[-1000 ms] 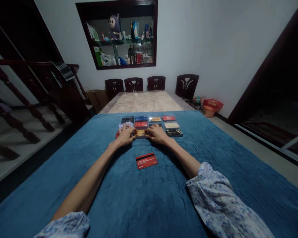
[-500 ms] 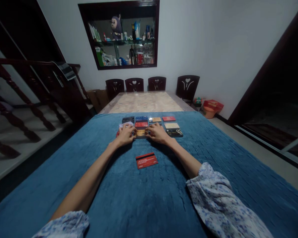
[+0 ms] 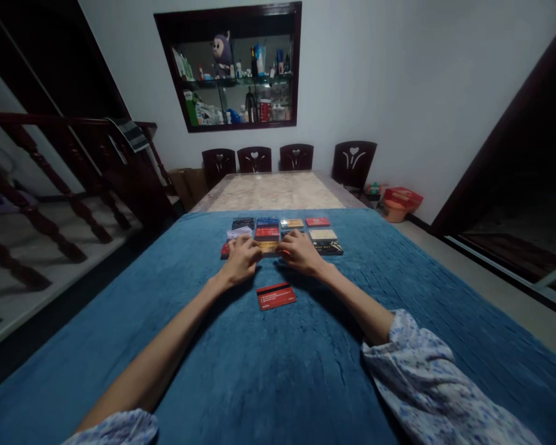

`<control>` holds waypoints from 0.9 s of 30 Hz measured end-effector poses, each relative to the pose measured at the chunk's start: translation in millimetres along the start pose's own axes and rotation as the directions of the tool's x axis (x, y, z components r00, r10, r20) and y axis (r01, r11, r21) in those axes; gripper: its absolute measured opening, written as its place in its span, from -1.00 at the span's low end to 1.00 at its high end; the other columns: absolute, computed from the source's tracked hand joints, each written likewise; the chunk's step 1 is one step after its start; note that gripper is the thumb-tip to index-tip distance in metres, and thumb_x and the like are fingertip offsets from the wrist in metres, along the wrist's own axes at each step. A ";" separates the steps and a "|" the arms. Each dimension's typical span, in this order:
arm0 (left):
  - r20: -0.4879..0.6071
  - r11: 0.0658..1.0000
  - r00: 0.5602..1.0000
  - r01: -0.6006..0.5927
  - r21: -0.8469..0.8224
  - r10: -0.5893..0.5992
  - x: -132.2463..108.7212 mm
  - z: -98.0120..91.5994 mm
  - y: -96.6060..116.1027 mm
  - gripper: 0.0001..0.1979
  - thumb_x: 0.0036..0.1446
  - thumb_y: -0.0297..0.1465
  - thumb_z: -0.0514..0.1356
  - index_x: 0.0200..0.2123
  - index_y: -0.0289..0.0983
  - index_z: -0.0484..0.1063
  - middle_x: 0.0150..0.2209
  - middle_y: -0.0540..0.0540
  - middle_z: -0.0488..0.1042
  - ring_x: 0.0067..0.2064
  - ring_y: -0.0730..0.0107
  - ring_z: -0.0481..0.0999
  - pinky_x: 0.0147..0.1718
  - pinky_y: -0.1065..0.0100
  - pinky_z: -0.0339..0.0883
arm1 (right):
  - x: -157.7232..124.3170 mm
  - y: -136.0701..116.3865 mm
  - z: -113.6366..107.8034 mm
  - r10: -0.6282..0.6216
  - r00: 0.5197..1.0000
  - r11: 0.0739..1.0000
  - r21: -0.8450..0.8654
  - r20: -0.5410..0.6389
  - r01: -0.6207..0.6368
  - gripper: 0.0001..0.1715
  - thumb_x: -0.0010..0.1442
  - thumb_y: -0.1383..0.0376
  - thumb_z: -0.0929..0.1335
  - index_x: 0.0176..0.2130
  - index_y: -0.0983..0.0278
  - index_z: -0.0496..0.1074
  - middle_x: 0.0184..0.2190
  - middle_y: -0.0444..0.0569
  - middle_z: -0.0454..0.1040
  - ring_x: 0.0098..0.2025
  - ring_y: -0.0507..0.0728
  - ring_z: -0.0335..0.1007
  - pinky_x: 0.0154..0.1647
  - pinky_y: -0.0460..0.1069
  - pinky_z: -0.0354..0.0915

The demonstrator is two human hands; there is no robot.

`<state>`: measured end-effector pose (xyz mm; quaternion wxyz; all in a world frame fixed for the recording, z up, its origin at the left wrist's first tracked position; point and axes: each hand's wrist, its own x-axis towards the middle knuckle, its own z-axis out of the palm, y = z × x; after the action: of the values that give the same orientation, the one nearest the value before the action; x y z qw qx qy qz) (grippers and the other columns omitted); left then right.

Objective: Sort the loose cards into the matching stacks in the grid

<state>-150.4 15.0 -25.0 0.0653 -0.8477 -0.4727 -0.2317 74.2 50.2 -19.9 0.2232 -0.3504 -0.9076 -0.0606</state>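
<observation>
My left hand (image 3: 242, 258) has its fingers bent at the left edge of a gold card (image 3: 269, 248) in the front row. On the opposite edge, the bent fingers of my right hand (image 3: 301, 251) pinch the same card. Behind it lie a red card (image 3: 267, 233) and a blue card (image 3: 267, 221). A pale card (image 3: 239, 233) and part of a red card (image 3: 225, 250) show around my left hand. Right of my right hand are a black card (image 3: 328, 248) and a cream card (image 3: 323, 235). One red card with a black stripe (image 3: 277, 296) lies alone, nearer me.
The cards rest on a blue cloth (image 3: 204, 371) over a long table (image 3: 273, 188). In the back row are a black card (image 3: 243, 222), a yellowish card (image 3: 291, 223) and a red card (image 3: 317, 221). Several dark chairs (image 3: 352, 162) stand at the far end.
My left hand has drawn slightly towards me, with its fingers still at the gold card. A small red patch now shows beneath my right fingers. The whole view has shifted a little.
</observation>
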 end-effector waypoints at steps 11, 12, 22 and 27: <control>0.046 0.999 0.998 -0.039 -0.027 0.040 -29.8 -7.8 51.5 -0.84 0.19 -0.48 0.15 -0.22 -0.22 0.52 -0.07 -0.15 0.50 0.17 0.00 0.22 0.11 -0.10 0.01 | -41.7 -20.0 6.5 -0.104 0.992 0.995 0.000 -0.065 0.104 -0.74 0.35 0.28 0.27 -0.12 0.22 0.54 -0.17 0.07 0.52 -0.05 0.24 0.19 -0.04 0.13 0.07; 0.056 0.998 0.997 -0.042 -0.036 0.044 -33.2 -8.6 54.5 -0.85 0.19 -0.46 0.16 -0.21 -0.22 0.52 -0.06 -0.15 0.50 0.17 -0.01 0.22 0.11 -0.10 0.00 | -44.8 -21.3 5.5 -0.111 0.992 0.994 0.012 -0.063 0.112 -0.75 0.34 0.28 0.28 -0.12 0.21 0.54 -0.17 0.07 0.52 -0.05 0.24 0.19 -0.04 0.13 0.08; 0.138 0.997 0.990 -0.021 -0.069 0.030 -59.0 -12.3 62.2 -0.79 0.19 -0.27 0.23 -0.15 -0.21 0.55 -0.10 -0.16 0.50 0.12 -0.02 0.24 0.11 -0.15 -0.02 | -72.5 -34.4 -8.7 -0.186 0.982 0.965 0.181 -0.040 0.190 -0.70 0.23 0.14 0.37 -0.10 0.24 0.52 -0.16 0.07 0.51 -0.02 0.26 0.22 -0.01 0.17 0.11; 0.186 0.995 0.981 -0.046 -0.084 0.061 -60.8 -18.8 62.8 -0.68 0.15 -0.18 0.26 -0.07 -0.19 0.54 -0.12 -0.16 0.51 0.10 -0.03 0.25 0.11 -0.15 -0.02 | -75.8 -35.7 -8.7 -0.227 0.974 0.952 0.213 0.009 0.220 -0.61 0.15 0.06 0.43 -0.12 0.25 0.53 -0.14 0.08 0.50 0.00 0.28 0.22 -0.02 0.18 0.12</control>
<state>-131.4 -72.2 -29.2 -0.0072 -0.8802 -0.4441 -0.1672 103.3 -24.9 -44.4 0.2355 -0.2209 -0.9463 0.0171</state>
